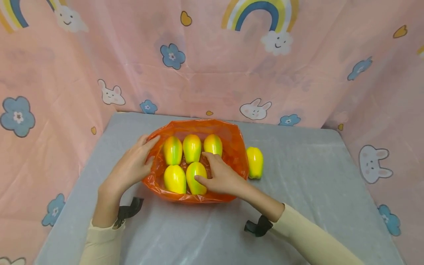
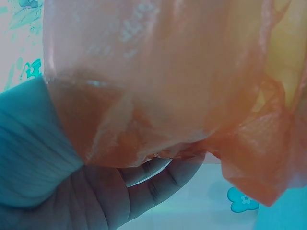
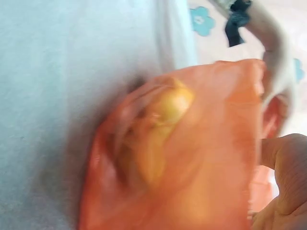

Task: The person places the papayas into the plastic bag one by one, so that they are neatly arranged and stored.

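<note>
An orange plastic bag [image 1: 232, 132] lies open on the table, with several yellow-green mangoes [image 1: 172, 151] in two rows inside it. At the bag's left rim, my left hand [image 1: 130, 165] holds the film, and the left wrist view shows its fingers [image 2: 148, 191] behind the plastic. My right hand [image 1: 220, 175] reaches into the bag from the right, thumb and index finger spread. Its thumb overlaps the front middle mango [image 1: 195, 180], and the index fingertip is close to the back right mango [image 1: 213, 142]. The other fingers are hidden under the hand.
A yellow fruit with a lobed lower end [image 1: 255, 163] lies on the grey-covered table [image 1: 308, 176], just outside the bag's right side. Pink patterned cloth [image 1: 205, 73] hangs behind the table and along both sides. Each wrist wears a black strap [image 1: 258, 226].
</note>
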Tool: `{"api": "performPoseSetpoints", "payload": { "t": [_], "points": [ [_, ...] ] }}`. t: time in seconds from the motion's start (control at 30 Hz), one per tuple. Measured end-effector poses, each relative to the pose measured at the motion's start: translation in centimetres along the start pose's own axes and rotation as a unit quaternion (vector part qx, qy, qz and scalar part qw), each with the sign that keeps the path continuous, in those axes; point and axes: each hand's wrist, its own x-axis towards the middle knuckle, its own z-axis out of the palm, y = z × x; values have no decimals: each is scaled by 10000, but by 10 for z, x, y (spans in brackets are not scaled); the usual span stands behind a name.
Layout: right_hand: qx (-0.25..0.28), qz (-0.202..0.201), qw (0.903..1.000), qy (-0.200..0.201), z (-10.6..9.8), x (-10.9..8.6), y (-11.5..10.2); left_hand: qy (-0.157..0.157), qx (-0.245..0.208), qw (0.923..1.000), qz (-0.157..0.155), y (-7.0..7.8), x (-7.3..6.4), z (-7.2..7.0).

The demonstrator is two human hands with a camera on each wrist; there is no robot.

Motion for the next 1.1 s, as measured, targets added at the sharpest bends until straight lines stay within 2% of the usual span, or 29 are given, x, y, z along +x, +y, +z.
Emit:
{"api": "performPoseSetpoints", "payload": {
  "t": [0.37,0.7,0.87,1.0,1.1],
  "points": [
    [272,-655,9964,473,-17,-20,8,62,52,9999,82,0,0,0],
    [461,-1447,9823,1098,-40,-44,24,-53,82,10000,-6,0,5,-1],
    [872,-1810,9661,1620,-46,-55,36,-30,55,10000,-62,-1,5,-2],
    [1148,-2181,9418,2285,-49,-63,50,-28,84,9999,-134,-2,1,-3],
    [1169,-2341,9239,2793,-53,-65,65,12,81,9999,-109,-2,-1,-2]
  ]
}}
